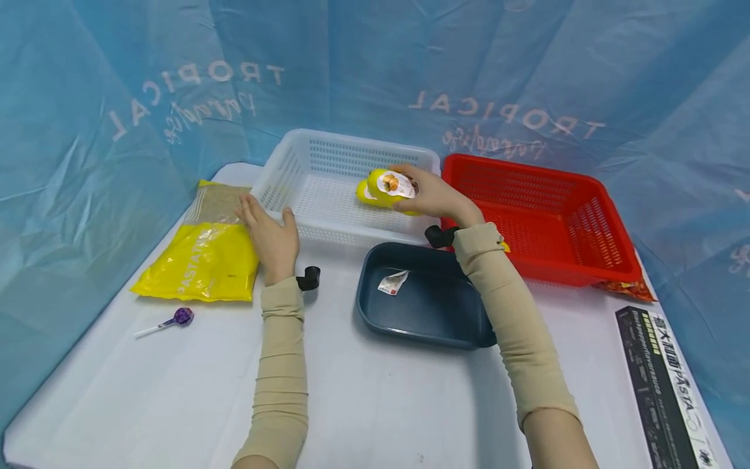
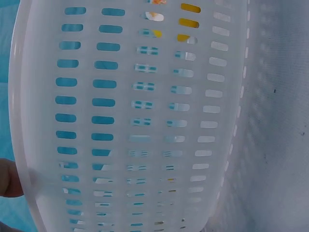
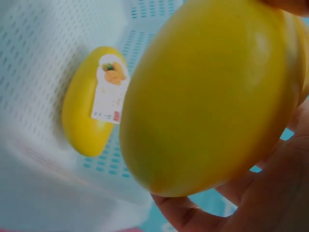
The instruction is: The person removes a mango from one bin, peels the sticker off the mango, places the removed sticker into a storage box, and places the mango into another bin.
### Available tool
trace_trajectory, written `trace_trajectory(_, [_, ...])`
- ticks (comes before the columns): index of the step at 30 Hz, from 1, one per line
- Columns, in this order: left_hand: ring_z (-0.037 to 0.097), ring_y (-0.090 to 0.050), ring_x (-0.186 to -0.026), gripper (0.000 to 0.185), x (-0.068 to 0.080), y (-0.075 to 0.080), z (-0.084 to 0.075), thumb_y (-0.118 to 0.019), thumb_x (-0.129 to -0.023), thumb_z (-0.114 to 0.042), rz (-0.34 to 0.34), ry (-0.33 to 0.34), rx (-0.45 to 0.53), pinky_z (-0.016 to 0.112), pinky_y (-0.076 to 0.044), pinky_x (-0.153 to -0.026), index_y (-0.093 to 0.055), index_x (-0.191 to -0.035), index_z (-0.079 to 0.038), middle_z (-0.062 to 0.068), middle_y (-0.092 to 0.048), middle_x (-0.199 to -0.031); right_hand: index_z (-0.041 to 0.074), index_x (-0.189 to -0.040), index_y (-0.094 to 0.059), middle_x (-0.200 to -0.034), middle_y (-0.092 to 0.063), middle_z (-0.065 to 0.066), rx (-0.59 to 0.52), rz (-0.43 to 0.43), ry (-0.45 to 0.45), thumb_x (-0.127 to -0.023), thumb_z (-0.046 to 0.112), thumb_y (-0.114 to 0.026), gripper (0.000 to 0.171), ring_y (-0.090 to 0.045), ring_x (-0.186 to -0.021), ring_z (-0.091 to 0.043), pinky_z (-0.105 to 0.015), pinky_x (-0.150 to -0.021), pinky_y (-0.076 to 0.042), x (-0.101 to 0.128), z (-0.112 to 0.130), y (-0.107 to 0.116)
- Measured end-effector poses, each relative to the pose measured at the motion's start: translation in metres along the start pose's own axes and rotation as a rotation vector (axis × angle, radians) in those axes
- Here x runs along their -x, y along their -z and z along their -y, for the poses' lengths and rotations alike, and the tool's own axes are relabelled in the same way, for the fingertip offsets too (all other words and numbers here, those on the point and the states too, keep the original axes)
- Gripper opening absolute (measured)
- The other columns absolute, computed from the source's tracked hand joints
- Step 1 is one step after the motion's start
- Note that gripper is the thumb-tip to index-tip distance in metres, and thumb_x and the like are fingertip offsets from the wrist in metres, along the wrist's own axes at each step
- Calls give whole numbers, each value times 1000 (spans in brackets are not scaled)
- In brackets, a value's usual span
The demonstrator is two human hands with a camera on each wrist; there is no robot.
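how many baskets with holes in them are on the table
2: the white basket toward the back, and the red basket just to its right.

Mango (image 3: 79,121) in left basket (image 1: 340,232), right basket (image 1: 562,272) beside it, tray (image 1: 422,312) in front, lollipop (image 1: 183,316) before bag (image 1: 217,260) at left

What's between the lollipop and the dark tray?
The left sleeve crosses that stretch in the head view, with bare tabletop on both sides of it.
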State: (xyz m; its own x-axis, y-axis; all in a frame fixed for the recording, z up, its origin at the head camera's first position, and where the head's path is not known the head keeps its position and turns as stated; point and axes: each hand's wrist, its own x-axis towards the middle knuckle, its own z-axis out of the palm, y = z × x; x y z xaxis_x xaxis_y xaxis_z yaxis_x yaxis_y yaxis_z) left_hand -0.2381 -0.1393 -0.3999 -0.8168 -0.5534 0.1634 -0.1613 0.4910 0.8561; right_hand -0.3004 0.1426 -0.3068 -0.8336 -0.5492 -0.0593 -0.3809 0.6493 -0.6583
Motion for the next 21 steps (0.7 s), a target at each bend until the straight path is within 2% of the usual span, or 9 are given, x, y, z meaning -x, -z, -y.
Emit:
trace_trajectory(13, [32,5,-152,70,6,3,-9,-47,-100,-30,-4,18,-66,41,-2,-124,-12,-155,-4,10,-5,-164,16,-146,-38,-132,-50,-7,22,-17,20,-80,21,-73,75,-49,-111,-22,-41,-92,-52,54,10,-6])
trace_trajectory(21, [40,0,-151,69,13,-3,-21,-48,-98,-28,-25,-57,-185,51,1,-123,-19,-151,5,22,-19,-160,16,-146,-38,-128,-52,-7,55,-74,2,-80,26,-75,76,-49,-111,-23,-43,-92,-51,92,-2,-20])
